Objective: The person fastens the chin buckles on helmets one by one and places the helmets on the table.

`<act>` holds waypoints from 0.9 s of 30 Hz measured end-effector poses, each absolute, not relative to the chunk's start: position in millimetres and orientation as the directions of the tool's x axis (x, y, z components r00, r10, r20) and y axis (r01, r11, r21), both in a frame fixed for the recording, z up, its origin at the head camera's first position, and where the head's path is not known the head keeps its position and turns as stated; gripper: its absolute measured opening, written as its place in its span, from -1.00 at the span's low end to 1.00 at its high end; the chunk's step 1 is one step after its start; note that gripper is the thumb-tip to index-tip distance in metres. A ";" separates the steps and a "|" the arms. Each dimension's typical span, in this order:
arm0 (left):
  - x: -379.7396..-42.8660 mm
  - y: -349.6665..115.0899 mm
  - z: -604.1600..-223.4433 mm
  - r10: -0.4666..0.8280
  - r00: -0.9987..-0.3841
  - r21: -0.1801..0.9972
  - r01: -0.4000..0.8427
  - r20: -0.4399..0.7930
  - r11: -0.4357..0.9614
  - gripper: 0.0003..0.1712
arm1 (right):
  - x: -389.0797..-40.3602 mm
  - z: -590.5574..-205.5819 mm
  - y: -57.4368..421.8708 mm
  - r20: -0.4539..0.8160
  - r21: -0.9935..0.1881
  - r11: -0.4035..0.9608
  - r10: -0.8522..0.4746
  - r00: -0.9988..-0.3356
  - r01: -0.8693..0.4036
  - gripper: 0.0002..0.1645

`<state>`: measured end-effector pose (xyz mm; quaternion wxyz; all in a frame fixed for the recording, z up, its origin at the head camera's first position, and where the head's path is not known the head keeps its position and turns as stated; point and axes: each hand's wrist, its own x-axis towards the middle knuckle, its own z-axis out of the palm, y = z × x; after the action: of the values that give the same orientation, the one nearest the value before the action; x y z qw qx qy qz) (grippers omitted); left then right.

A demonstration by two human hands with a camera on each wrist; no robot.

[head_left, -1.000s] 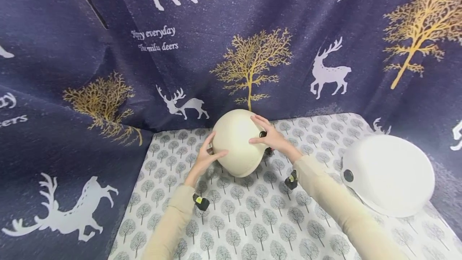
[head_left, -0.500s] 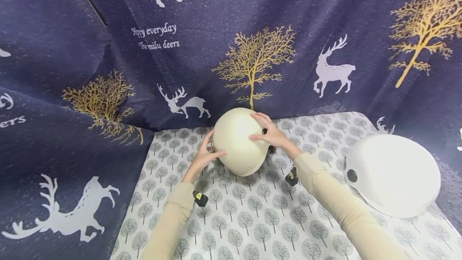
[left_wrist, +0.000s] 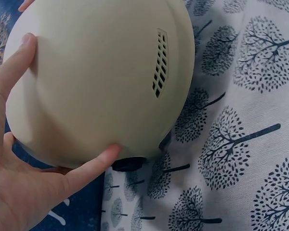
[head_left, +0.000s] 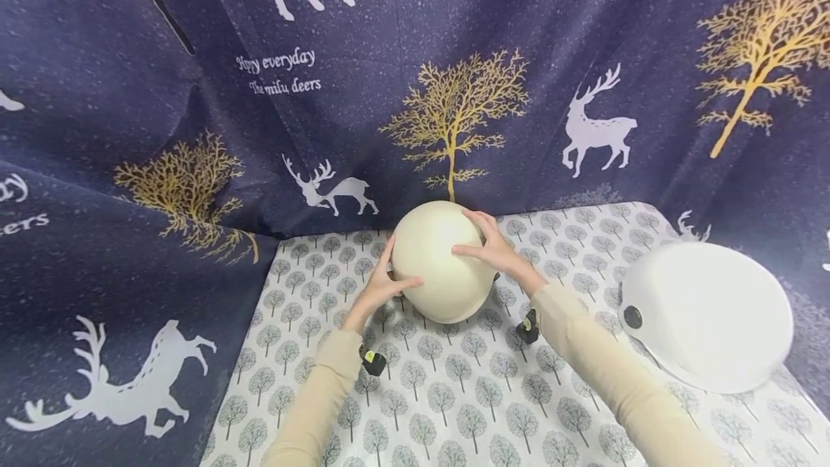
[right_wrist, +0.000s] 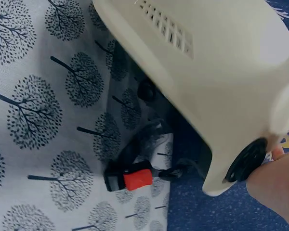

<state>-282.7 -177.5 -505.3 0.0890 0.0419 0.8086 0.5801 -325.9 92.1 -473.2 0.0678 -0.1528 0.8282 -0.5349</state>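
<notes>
A cream helmet [head_left: 441, 269] is held between both hands near the back of the table, its rounded shell facing up. On its left side my left hand [head_left: 384, 288] grips with thumb and fingers spread. From the right, my right hand [head_left: 494, 247] holds the shell the same way. A slotted vent [left_wrist: 160, 63] shows in the left wrist view. In the right wrist view a black round disc [right_wrist: 248, 160] sits by my hand, and a chin strap with a red and black buckle [right_wrist: 137, 180] hangs below the rim. The helmet's inside is mostly hidden.
A white helmet [head_left: 710, 319] with a dark oval disc rests at the right of the table. The tree-print tablecloth [head_left: 454, 395] covers the table. A dark blue deer-print curtain [head_left: 363, 121] hangs right behind and along the left.
The cream helmet has shifted slightly right and toward me and turned a little, with both hands on it. Its black side disc no longer shows in the head view.
</notes>
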 end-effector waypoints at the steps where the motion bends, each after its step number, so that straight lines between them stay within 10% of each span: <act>1: -282.9 -176.9 -506.3 0.168 -0.982 0.945 -0.033 -0.092 0.326 0.30 | -325.8 -475.1 91.8 0.043 -0.909 0.381 -0.316 -0.948 -0.168 0.09; 27: -282.9 -166.5 -519.3 0.195 -0.980 0.948 0.025 -0.040 0.318 0.22 | -331.9 -504.4 104.3 -0.044 -0.941 0.336 -0.232 -0.972 -0.038 0.05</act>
<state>-282.9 -166.5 -519.3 0.0735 0.0681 0.8085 0.5799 -331.9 104.3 -504.4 0.0850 -0.0828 0.8129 -0.5702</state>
